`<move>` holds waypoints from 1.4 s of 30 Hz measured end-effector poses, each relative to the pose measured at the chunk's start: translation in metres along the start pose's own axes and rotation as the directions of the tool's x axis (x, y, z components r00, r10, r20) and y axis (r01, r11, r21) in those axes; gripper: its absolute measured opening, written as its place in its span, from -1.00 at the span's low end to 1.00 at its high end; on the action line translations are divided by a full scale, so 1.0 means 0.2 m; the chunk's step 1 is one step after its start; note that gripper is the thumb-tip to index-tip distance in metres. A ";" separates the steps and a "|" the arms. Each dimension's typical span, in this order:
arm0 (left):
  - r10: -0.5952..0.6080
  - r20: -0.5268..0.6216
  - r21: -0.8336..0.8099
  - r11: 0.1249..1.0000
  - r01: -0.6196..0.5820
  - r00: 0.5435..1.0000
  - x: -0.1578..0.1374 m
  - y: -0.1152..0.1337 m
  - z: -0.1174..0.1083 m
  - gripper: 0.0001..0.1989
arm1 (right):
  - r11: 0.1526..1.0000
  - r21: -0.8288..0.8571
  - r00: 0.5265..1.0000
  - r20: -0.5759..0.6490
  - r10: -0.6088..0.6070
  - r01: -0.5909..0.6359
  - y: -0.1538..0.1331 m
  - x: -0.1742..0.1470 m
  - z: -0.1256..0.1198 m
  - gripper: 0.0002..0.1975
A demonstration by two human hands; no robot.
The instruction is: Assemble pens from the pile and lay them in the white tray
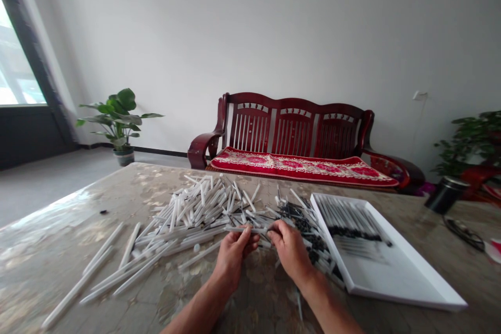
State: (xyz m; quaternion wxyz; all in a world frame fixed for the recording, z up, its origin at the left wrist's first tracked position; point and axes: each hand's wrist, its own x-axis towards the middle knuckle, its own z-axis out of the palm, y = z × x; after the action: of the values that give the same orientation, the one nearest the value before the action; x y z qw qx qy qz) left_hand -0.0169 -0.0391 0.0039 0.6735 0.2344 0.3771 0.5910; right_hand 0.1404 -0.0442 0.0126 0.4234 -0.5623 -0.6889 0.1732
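Note:
My left hand (234, 250) is closed around a slim white tube (256, 230), held level over the table. At its right end, my right hand (288, 245) pinches with thumb and fingers; whether a smaller part is in that pinch is hidden. Behind and left of my hands lies a loose heap of white tubes (199, 203). Beside my right hand spreads a pile of thin pieces with black ends (303, 219). A white shallow tray (407, 276) stands to the right, holding a row of clear tubes with black parts (352, 219).
Several long white tubes (78, 287) lie apart at the table's left, near a small black piece (103, 212). Beyond the tray are a dark cylinder (446, 194) and a black cable (465, 235). A wooden bench (297, 130) stands past the table (164, 302).

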 end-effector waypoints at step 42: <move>-0.017 0.057 0.009 1.000 0.016 0.998 -0.04 -0.02 0.02 -0.58 | 0.987 0.092 0.990 0.061 0.124 -0.129 -0.02 -0.03 0.01 -0.54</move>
State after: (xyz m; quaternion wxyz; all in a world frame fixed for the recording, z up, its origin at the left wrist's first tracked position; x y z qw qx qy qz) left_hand -0.0111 -0.0462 0.0061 0.6878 0.2511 0.3622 0.5767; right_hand 0.1366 -0.0509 0.0130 0.4188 -0.5788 -0.6542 0.2481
